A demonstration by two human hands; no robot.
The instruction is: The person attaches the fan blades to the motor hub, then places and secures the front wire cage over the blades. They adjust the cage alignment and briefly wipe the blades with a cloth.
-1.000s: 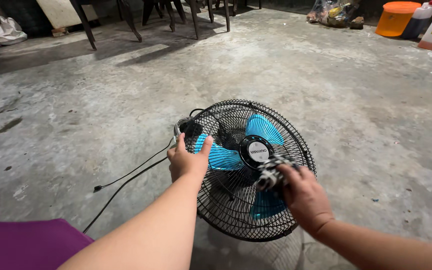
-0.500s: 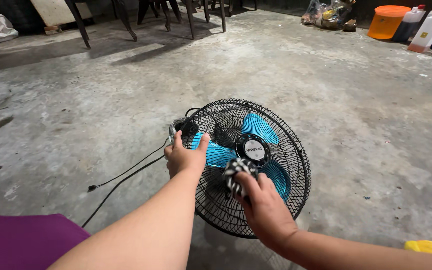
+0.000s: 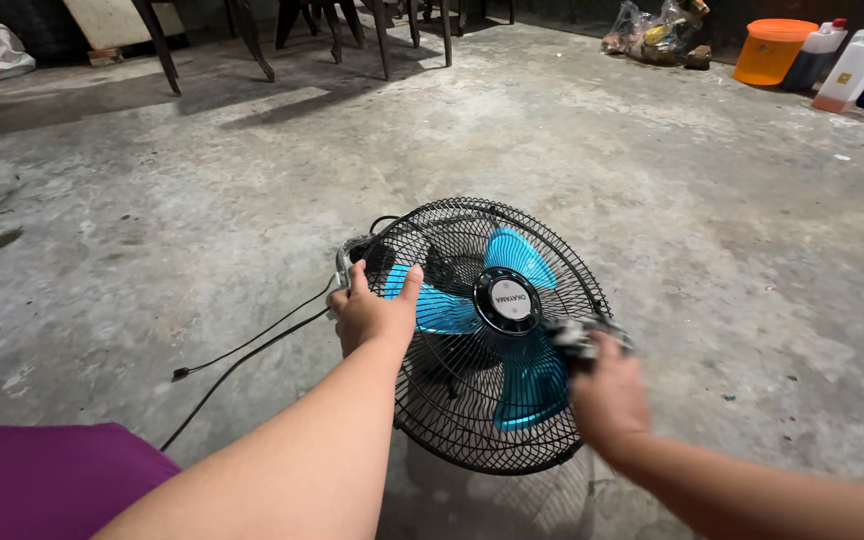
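Note:
An electric fan (image 3: 472,400) with a black wire grille and blue blades (image 3: 522,385) lies tilted on the concrete floor. My left hand (image 3: 374,312) grips the left rim of the grille, thumb on the front wires. At the grille's right edge my right hand (image 3: 607,395) is closed around a black-and-white patterned cloth (image 3: 582,335), which is blurred and presses against the wires. The fan's round black hub (image 3: 508,298) sits between my two hands.
A black power cord (image 3: 252,355) runs left from the fan across the floor. Chair legs (image 3: 262,45) stand at the back. An orange bucket (image 3: 772,50) and plastic jugs (image 3: 852,65) sit far right. Purple fabric (image 3: 42,480) fills the lower left corner.
My right hand with the cloth has swept from the lower middle of the grille to its right edge. The left hand stays on the left rim. The blades have turned.

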